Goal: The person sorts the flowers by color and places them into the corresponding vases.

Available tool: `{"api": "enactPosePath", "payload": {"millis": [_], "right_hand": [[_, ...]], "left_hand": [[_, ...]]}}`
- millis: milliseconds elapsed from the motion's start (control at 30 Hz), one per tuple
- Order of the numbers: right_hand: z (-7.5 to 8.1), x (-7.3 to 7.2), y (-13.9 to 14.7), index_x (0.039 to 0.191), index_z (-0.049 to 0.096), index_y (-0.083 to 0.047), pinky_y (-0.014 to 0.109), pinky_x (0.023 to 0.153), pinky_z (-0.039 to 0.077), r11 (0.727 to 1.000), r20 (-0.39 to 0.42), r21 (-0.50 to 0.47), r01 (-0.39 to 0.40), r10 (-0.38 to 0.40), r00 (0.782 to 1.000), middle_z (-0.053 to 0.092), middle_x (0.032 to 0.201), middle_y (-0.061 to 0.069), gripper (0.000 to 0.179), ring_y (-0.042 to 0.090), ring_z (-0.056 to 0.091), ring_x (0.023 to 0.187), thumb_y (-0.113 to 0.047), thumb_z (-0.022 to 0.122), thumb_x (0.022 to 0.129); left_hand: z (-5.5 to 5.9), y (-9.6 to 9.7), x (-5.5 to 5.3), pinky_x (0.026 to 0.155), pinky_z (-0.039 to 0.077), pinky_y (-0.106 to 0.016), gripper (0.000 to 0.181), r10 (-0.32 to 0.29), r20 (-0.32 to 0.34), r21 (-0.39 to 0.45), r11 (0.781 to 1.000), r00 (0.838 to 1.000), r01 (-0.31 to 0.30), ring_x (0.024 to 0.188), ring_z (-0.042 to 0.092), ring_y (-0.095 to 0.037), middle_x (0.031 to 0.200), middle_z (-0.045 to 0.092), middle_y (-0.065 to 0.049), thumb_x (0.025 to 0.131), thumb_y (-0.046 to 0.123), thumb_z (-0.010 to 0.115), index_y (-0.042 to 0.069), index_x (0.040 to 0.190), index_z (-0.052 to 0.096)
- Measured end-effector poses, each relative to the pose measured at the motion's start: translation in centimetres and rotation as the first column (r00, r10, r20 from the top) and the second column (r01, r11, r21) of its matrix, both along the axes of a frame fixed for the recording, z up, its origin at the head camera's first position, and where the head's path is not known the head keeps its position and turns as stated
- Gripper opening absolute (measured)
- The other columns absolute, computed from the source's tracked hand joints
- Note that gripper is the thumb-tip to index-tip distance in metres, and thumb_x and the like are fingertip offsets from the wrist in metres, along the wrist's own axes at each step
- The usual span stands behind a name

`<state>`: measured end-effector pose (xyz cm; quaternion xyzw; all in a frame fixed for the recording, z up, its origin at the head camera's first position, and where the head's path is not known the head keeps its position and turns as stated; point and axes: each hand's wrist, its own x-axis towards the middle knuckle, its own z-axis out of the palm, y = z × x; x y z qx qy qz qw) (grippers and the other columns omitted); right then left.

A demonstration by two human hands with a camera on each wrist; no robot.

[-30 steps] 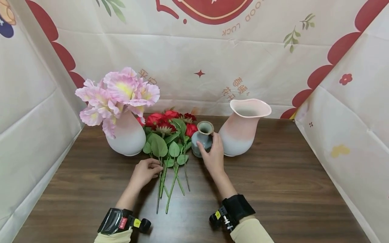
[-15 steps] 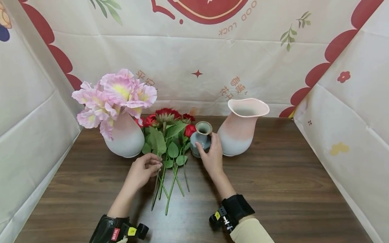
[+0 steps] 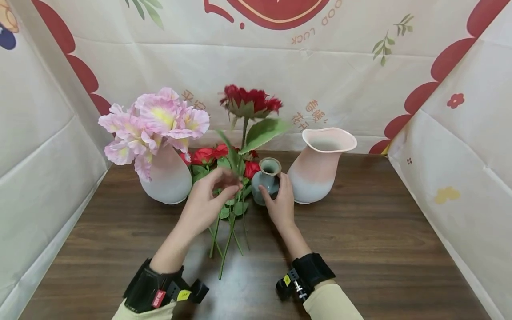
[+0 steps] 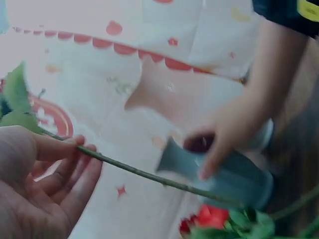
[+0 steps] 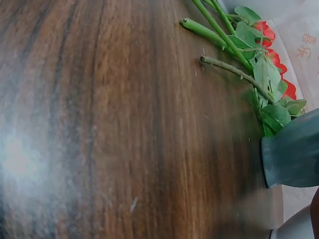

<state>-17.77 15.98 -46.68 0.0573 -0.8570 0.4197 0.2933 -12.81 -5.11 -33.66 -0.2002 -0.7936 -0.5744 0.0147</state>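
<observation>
Between thumb and fingers, my left hand (image 3: 208, 200) pinches the stem of a red flower (image 3: 252, 102). That flower stands upright with its bloom high above the other flowers, and a large green leaf sticks out to the right. The left wrist view shows the thin stem (image 4: 144, 174) slanting past the small vase. My right hand (image 3: 282, 202) holds the small blue-grey vase (image 3: 262, 184) at its side, thumb in front and fingers around the right. The vase stands upright on the table, its mouth uncovered.
Several red roses (image 3: 204, 155) with green stems lie on the wooden table (image 3: 360, 249) left of the small vase. A pink-white vase (image 3: 168, 182) with pink flowers (image 3: 160, 115) stands at left. Another pink-white vase (image 3: 316, 173) stands close at right. A printed cloth (image 3: 224, 66) hangs behind.
My left hand has raised the red flower from the pile, moving up and to the right, and the flower now stands upright. My right hand stays on the small vase.
</observation>
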Motion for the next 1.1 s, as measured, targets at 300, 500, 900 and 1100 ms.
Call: {"api": "enactPosePath", "payload": {"millis": [300, 500, 900, 1100], "right_hand": [[-0.3, -0.2, 0.4, 0.137, 0.047, 0.001, 0.049, 0.103, 0.045, 1.0, -0.027, 0.018, -0.005, 0.006, 1.0, 0.054, 0.127, 0.019, 0.056, 0.034, 0.053, 0.117, -0.024, 0.071, 0.093], [-0.4, -0.3, 0.4, 0.135, 0.048, 0.0, 0.049, 0.103, 0.044, 1.0, -0.044, 0.013, -0.007, 0.008, 0.999, 0.054, 0.126, 0.019, 0.055, 0.034, 0.053, 0.117, -0.025, 0.072, 0.093], [-0.6, -0.2, 0.2, 0.135, 0.048, -0.001, 0.048, 0.103, 0.044, 0.999, -0.033, 0.032, -0.008, 0.009, 0.999, 0.054, 0.127, 0.018, 0.054, 0.032, 0.053, 0.117, -0.028, 0.07, 0.094], [-0.5, -0.2, 0.3, 0.135, 0.048, 0.0, 0.047, 0.103, 0.044, 0.999, -0.046, 0.044, -0.008, 0.01, 0.999, 0.055, 0.126, 0.019, 0.054, 0.033, 0.054, 0.116, -0.027, 0.07, 0.094]], "left_hand": [[3.4, 4.0, -1.4, 0.089, 0.059, -0.035, 0.016, -0.059, -0.182, 0.157, 0.984, 0.982, 0.088, 0.104, 0.068, -0.021, 0.106, 0.072, -0.012, 0.098, 0.007, 0.061, 0.004, 0.114, 0.064], [4.7, 5.7, -2.8, 0.091, 0.058, -0.032, 0.015, -0.02, -0.25, 0.198, 0.978, 0.968, 0.072, 0.106, 0.07, -0.019, 0.106, 0.072, -0.012, 0.1, 0.008, 0.058, 0.003, 0.112, 0.066], [3.6, 7.2, -5.3, 0.094, 0.057, -0.036, 0.018, 0.03, -0.226, 0.186, 0.982, 0.974, 0.013, 0.107, 0.07, -0.024, 0.108, 0.073, -0.014, 0.1, 0.008, 0.058, 0.001, 0.115, 0.064], [2.6, 7.5, -6.1, 0.091, 0.058, -0.039, 0.016, 0.041, -0.208, 0.163, 0.987, 0.977, -0.007, 0.107, 0.069, -0.023, 0.107, 0.073, -0.012, 0.1, 0.01, 0.059, 0.004, 0.114, 0.065]]}}
